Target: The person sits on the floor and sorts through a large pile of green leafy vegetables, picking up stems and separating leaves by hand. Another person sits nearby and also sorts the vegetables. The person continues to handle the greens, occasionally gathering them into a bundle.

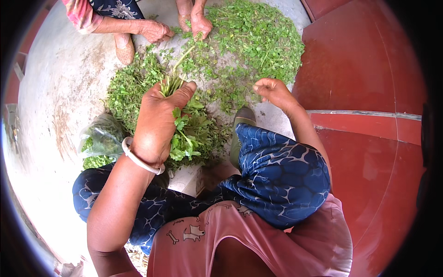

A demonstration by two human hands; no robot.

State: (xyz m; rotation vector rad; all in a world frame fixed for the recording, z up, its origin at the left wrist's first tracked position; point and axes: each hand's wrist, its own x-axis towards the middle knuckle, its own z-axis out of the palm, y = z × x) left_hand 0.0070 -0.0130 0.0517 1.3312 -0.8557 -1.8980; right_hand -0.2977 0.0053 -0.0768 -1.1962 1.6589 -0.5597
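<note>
My left hand (159, 113) is closed around a bunch of leafy greens (185, 138). The cut-looking pale stems stick out past my thumb, and the jagged leaves hang below my palm. My right hand (275, 93) is off to the right, thumb and fingertips pinched together just over the edge of the scattered greens; whether anything small is between them I cannot make out. Under and beyond my hands a wide heap of loose greens (258, 39) covers the floor, with another pile (134, 87) to the left of my left hand.
Another person's hands (156, 31) reach into the heap at the far side, one near a long stem. A clear plastic bag (102, 134) with greens stands at the left. My boot (244, 115) is beside the pile. Red panels (355, 60) rise at the right.
</note>
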